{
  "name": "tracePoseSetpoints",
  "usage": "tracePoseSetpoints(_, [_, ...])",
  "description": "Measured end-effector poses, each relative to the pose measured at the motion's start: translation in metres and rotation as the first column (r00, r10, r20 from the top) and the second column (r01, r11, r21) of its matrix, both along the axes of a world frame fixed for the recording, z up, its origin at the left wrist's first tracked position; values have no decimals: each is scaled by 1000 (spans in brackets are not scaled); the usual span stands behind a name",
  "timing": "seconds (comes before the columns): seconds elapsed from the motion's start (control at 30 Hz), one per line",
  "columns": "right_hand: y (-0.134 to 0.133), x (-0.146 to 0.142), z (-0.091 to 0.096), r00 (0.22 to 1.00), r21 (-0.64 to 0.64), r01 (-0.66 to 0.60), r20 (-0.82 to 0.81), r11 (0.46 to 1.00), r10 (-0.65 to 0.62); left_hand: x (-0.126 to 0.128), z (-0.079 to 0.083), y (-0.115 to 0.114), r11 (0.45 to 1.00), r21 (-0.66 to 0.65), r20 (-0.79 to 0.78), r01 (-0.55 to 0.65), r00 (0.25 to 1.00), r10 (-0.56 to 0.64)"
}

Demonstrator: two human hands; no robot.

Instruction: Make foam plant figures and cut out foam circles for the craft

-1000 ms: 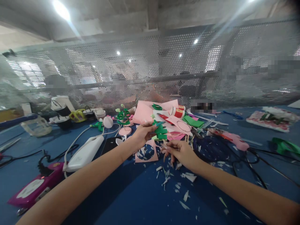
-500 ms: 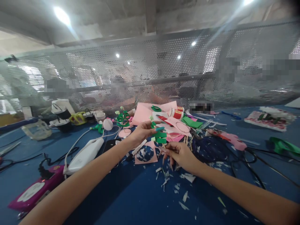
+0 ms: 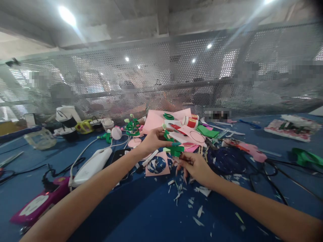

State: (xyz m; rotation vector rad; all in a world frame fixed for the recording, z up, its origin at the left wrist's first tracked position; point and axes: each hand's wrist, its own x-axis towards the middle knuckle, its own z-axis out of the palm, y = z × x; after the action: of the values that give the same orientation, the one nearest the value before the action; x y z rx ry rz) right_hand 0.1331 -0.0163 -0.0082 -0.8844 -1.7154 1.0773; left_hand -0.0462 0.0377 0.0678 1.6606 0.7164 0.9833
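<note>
My left hand (image 3: 154, 142) is closed around a green paper plant (image 3: 177, 150) above the middle of the table. A pale tip shows above its fingers, and green paper strips hang out below them. At the lower end of the strips, my right hand (image 3: 195, 166) has its thumb and forefinger pinched together on the green paper. Just left of the right hand lies a pink paper square (image 3: 165, 169) with a round hole cut out. Beyond the left hand stands a similar green paper plant (image 3: 133, 127) on a round pink base (image 3: 134, 143).
Pink paper sheets (image 3: 153, 119), glue bottles (image 3: 189, 121) and a pink glue gun (image 3: 252, 149) with cables lie beyond the hands. A white power bank (image 3: 93, 167) and a magenta power strip (image 3: 40, 201) are at left. Paper scraps (image 3: 202, 191) litter the blue table (image 3: 141, 215).
The left hand has shifted slightly right, and the green strips have tilted down towards the right hand. The right fingers now meet the strips' lower end.
</note>
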Motion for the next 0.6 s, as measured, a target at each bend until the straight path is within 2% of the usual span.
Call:
tracePoseSetpoints(0.43, [2, 0, -3, 1000, 8, 13, 19, 1000, -13, 8, 5, -6, 986, -138, 69, -90, 993, 100])
tracePoseSetpoints(0.53, [3, 1, -3, 1000, -3, 14, 11, 1000, -14, 8, 5, -7, 978, -196, 100, -66, 991, 87])
tracePoseSetpoints(0.6, [5, 1, -4, 1000, -13, 22, -8, 1000, -22, 7, 5, -6, 978, -208, 122, -11, 992, 37])
